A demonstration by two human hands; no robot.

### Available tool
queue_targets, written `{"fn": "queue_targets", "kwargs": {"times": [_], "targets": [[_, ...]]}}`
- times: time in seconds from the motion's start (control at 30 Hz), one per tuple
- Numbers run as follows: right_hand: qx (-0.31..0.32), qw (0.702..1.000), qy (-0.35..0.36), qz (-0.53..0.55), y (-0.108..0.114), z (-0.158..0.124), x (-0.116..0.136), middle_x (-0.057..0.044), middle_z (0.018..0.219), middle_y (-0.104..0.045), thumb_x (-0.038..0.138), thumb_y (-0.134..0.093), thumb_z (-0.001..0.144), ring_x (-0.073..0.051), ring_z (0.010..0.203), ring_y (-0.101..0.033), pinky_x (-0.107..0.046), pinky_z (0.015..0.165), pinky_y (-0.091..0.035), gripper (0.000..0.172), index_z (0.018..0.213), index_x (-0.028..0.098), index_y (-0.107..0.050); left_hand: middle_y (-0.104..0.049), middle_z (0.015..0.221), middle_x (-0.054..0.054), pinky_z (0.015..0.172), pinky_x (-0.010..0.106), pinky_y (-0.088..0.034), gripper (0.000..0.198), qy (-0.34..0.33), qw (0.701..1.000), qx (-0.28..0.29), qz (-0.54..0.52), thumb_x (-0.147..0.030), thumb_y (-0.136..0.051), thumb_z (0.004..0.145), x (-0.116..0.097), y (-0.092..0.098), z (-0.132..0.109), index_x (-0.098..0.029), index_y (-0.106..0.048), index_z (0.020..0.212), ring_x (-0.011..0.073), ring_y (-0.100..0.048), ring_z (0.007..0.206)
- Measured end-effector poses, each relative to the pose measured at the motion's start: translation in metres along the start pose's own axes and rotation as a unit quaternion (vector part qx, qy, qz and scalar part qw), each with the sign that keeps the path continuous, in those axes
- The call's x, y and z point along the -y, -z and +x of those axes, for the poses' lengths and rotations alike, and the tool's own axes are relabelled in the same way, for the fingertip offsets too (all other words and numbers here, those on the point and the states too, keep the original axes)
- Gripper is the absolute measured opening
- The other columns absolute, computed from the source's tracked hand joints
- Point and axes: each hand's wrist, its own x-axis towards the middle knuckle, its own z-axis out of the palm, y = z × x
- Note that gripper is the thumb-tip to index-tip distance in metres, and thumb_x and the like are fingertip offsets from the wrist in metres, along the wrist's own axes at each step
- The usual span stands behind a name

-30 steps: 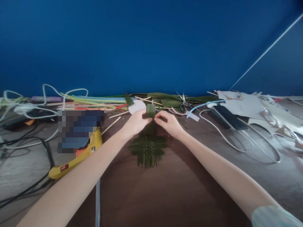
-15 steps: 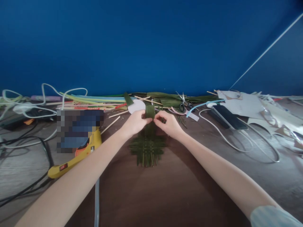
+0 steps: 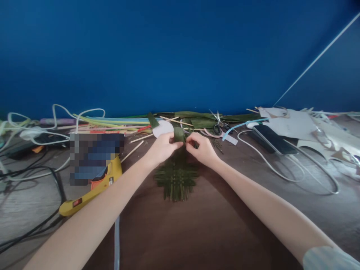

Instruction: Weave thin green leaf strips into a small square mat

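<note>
A green leaf piece (image 3: 176, 178) with a woven, fringed lower part lies on the dark brown table (image 3: 180, 236). Its upper end is a folded leaf band (image 3: 179, 135). My left hand (image 3: 164, 147) pinches that band between thumb and fingers from the left. At the band's right edge, my right hand (image 3: 201, 147) has thumb and fingertips pressed together; what they hold is too small to make out. A white round disc (image 3: 163, 128) lies just behind my left hand.
A yellow glue gun (image 3: 112, 172) lies left, near black and white cables. Behind my hands are sticks, leaf strips (image 3: 197, 114) and scissors (image 3: 217, 123). A phone (image 3: 275, 139), white cable and torn white sheets (image 3: 295, 120) are at the right. A blue wall rises behind.
The view has shifted slightly. My right fingertips have moved a little away from the band's edge, while my left hand keeps its pinch on it.
</note>
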Motion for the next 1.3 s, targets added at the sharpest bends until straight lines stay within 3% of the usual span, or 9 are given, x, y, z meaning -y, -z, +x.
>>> {"fn": "queue_targets", "kwargs": {"times": [0.07, 0.17, 0.27, 0.33, 0.57, 0.7, 0.83, 1.0, 1.3], "targets": [[-0.019, 1.000, -0.006, -0.014, 0.001, 0.001, -0.006, 0.001, 0.061, -0.048, 0.014, -0.048, 0.069, -0.014, 0.062, -0.045, -0.026, 0.057, -0.035, 0.009, 0.063, 0.020, -0.046, -0.065, 0.078, 0.003, 0.067, 0.029, -0.044, 0.012, 0.009, 0.999, -0.001, -0.038, -0.017, -0.057, 0.070, -0.004, 0.002, -0.001, -0.014, -0.063, 0.081, 0.0149, -0.057, 0.070], [-0.044, 0.998, -0.010, -0.053, 0.004, 0.002, -0.015, 0.001, 0.061, -0.049, 0.014, -0.048, 0.070, -0.015, 0.064, -0.046, -0.029, 0.064, -0.036, 0.010, 0.062, 0.020, -0.046, -0.064, 0.082, 0.005, 0.072, 0.032, -0.045, 0.013, 0.040, 0.993, -0.053, -0.098, -0.016, -0.057, 0.071, -0.007, 0.008, 0.000, -0.012, -0.061, 0.082, 0.0159, -0.058, 0.075], [-0.031, 0.993, -0.003, -0.111, 0.006, 0.003, -0.022, 0.001, 0.061, -0.050, 0.014, -0.048, 0.070, -0.016, 0.067, -0.047, -0.035, 0.078, -0.035, 0.011, 0.061, 0.020, -0.045, -0.063, 0.086, 0.007, 0.076, 0.036, -0.045, 0.016, 0.057, 0.983, -0.097, -0.143, -0.016, -0.057, 0.071, -0.005, 0.014, 0.002, -0.011, -0.060, 0.086, 0.0178, -0.058, 0.079], [-0.023, 0.987, -0.008, -0.160, 0.007, 0.002, -0.025, 0.000, 0.063, -0.051, 0.015, -0.048, 0.071, -0.018, 0.070, -0.046, -0.037, 0.077, -0.034, 0.011, 0.061, 0.020, -0.046, -0.063, 0.087, 0.007, 0.078, 0.037, -0.045, 0.017, 0.056, 0.980, -0.112, -0.153, -0.017, -0.057, 0.071, -0.003, 0.015, 0.003, -0.011, -0.060, 0.086, 0.0182, -0.058, 0.080], [-0.054, 0.965, -0.051, -0.251, 0.004, 0.000, -0.035, -0.006, 0.079, -0.053, 0.016, -0.051, 0.066, -0.025, 0.082, -0.044, -0.037, 0.071, -0.034, 0.006, 0.066, 0.021, -0.049, -0.063, 0.078, 0.004, 0.065, 0.031, -0.046, 0.013, 0.092, 0.972, -0.087, -0.195, -0.014, -0.052, 0.073, 0.003, -0.001, 0.001, -0.014, -0.059, 0.083, 0.0156, -0.058, 0.068], [-0.074, 0.969, -0.049, -0.232, 0.006, 0.001, -0.033, -0.007, 0.081, -0.052, 0.014, -0.050, 0.067, -0.025, 0.083, -0.044, -0.038, 0.071, -0.035, 0.010, 0.073, 0.021, -0.051, -0.062, 0.077, 0.004, 0.064, 0.030, -0.044, 0.012, 0.063, 0.988, -0.100, -0.101, -0.016, -0.054, 0.071, 0.011, -0.005, 0.000, -0.014, -0.058, 0.082, 0.0158, -0.056, 0.068], [-0.062, 0.989, 0.004, -0.134, 0.005, 0.001, -0.016, -0.004, 0.077, -0.053, 0.015, -0.045, 0.076, -0.021, 0.079, -0.046, -0.037, 0.075, -0.036, 0.009, 0.073, 0.021, -0.051, -0.061, 0.074, 0.003, 0.067, 0.030, -0.042, 0.007, 0.004, 0.993, -0.120, 0.018, -0.019, -0.056, 0.071, 0.020, -0.005, 0.002, -0.015, -0.058, 0.076, 0.0170, -0.055, 0.072], [0.006, 0.998, 0.024, -0.053, -0.004, -0.002, 0.002, -0.003, 0.074, -0.055, 0.019, -0.046, 0.081, -0.018, 0.076, -0.047, -0.033, 0.071, -0.037, 0.011, 0.070, 0.020, -0.050, -0.057, 0.068, 0.001, 0.067, 0.029, -0.040, 0.006, -0.033, 0.989, -0.129, 0.061, -0.021, -0.053, 0.074, 0.022, -0.011, 0.000, -0.015, -0.056, 0.074, 0.0158, -0.053, 0.068], [0.000, 0.994, 0.051, -0.092, -0.006, -0.004, 0.000, -0.003, 0.071, -0.052, 0.017, -0.046, 0.079, -0.018, 0.072, -0.045, -0.032, 0.069, -0.036, 0.013, 0.066, 0.020, -0.044, -0.046, 0.062, -0.002, 0.059, 0.026, -0.034, 0.009, -0.046, 0.985, -0.146, 0.079, -0.020, -0.051, 0.076, 0.021, -0.018, -0.005, -0.017, -0.048, 0.068, 0.0124, -0.043, 0.060]]}}
